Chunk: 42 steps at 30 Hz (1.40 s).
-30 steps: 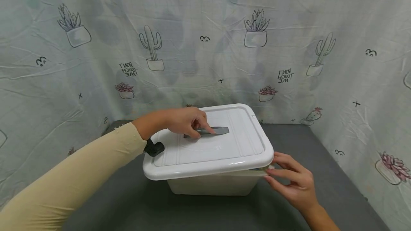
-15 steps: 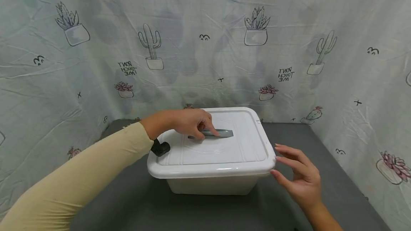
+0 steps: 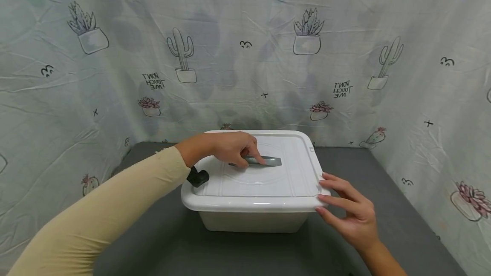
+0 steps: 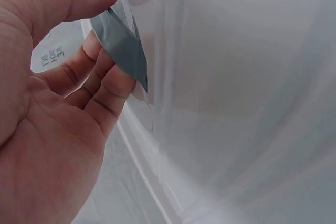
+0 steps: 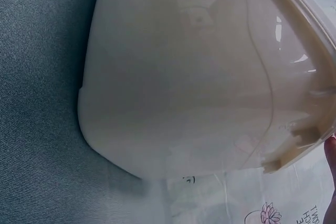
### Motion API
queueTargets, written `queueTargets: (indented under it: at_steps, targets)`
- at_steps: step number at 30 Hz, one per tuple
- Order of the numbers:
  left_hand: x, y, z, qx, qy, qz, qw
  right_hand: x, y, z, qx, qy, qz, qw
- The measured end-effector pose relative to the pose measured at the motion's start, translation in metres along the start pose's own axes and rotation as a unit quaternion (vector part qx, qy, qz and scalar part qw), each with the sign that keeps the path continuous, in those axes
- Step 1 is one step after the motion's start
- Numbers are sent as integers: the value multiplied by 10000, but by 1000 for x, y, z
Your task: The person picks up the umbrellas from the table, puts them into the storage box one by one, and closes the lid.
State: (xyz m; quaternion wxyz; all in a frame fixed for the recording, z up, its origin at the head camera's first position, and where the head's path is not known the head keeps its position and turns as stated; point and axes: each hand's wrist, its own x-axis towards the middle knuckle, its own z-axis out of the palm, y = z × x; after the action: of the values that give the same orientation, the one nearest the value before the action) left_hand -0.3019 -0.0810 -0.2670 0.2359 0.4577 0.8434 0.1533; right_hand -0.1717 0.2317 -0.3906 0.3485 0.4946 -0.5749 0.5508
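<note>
A white lid lies level over a translucent whitish storage box on the grey tabletop. My left hand pinches the grey strap handle at the lid's middle. In the left wrist view the thumb is on one side of that handle and the fingers curl under the other. Spread along the lid's right edge, the fingertips of my right hand touch its rim near the front corner. The right wrist view shows the box's side wall, with one fingertip beside the rim. The box's contents are hidden.
A grey surface extends around the box. Behind and at both sides hangs a pale curtain printed with cacti and potted plants. A black device on the left wrist hangs over the lid's left part.
The lid has gone from tilted to level on the box and shifted slightly right with my left hand. My right hand let go of the rim, moved away, then came back to the lid's edge.
</note>
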Motion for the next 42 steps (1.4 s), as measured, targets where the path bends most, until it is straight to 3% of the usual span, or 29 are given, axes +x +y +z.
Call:
queueTargets:
  at_steps: [23, 42]
  targets:
    - [-1, 0, 7, -27, -44, -180, 9998, -6, -1, 0, -103, -48, 92, 9999]
    - [-33, 0, 14, 285, 706, -165, 9970, -9, -4, -4, -437, -132, 406, 9981]
